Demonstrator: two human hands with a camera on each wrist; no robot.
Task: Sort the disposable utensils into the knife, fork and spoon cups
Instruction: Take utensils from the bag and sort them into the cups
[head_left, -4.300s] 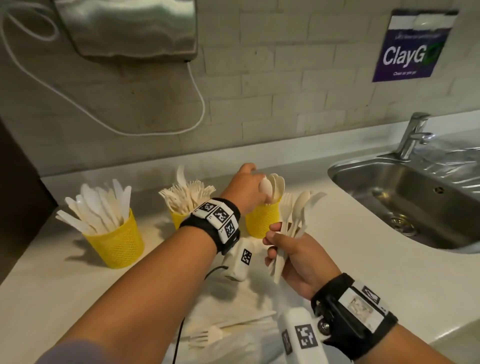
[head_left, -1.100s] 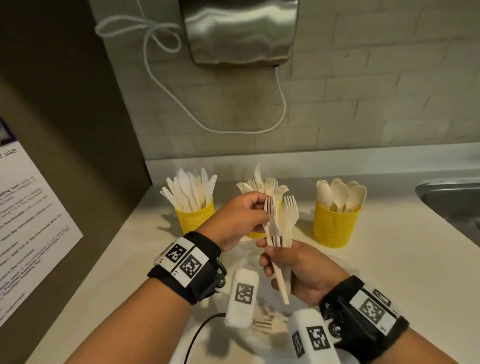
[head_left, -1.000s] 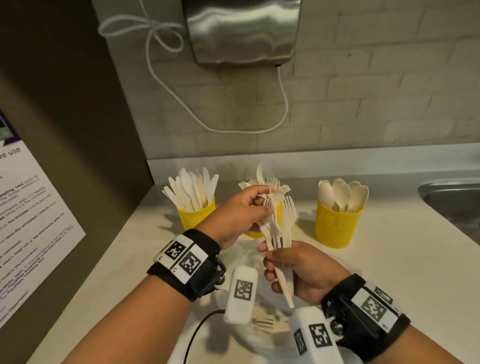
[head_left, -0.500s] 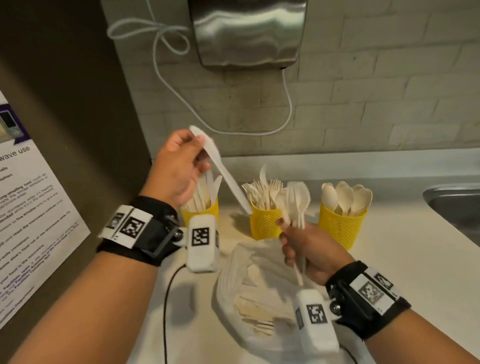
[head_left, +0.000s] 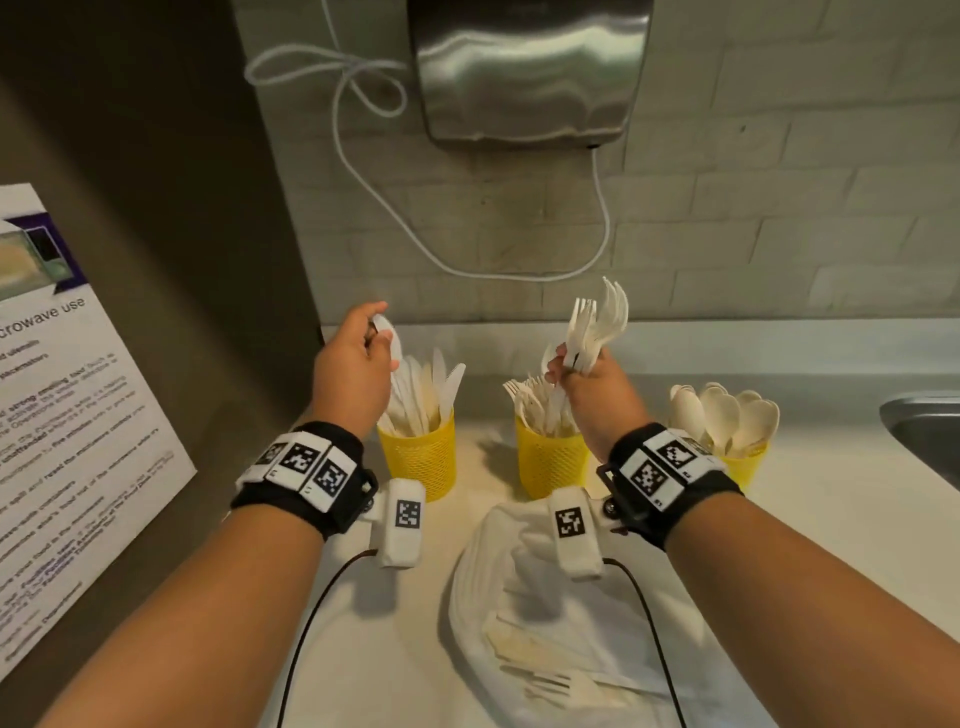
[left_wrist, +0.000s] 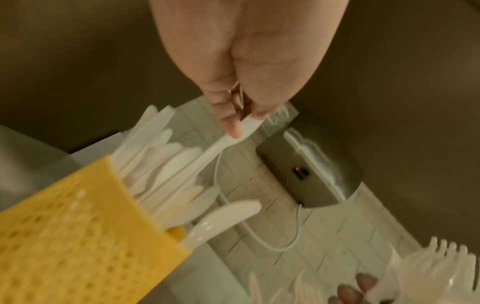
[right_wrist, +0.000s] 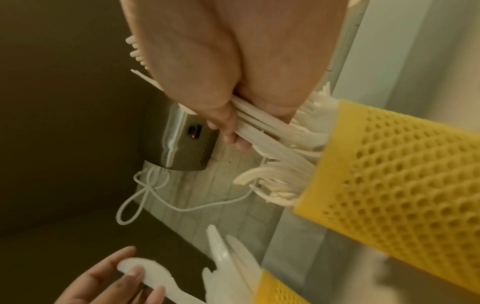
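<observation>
Three yellow mesh cups stand in a row at the back of the counter: the knife cup (head_left: 415, 457), the fork cup (head_left: 550, 460) and the spoon cup (head_left: 745, 465). My left hand (head_left: 376, 338) pinches a white plastic knife (left_wrist: 246, 125) by its blade end. The knife's handle points down among the knives in the knife cup (left_wrist: 78, 236). My right hand (head_left: 569, 364) grips a bunch of white forks (head_left: 597, 322) with the tines up. Their handles (right_wrist: 259, 127) reach the mouth of the fork cup (right_wrist: 389, 185).
A white plastic bag (head_left: 545, 597) with a few utensils in it lies on the counter in front of the cups. A steel hand dryer (head_left: 530, 67) hangs on the wall above. A dark side wall with a notice (head_left: 62, 415) stands at left, and a sink edge (head_left: 924, 436) at right.
My left hand has come down from shoulder height with the knife to the knife cup. My right hand has risen and moved back with the forks over the fork cup.
</observation>
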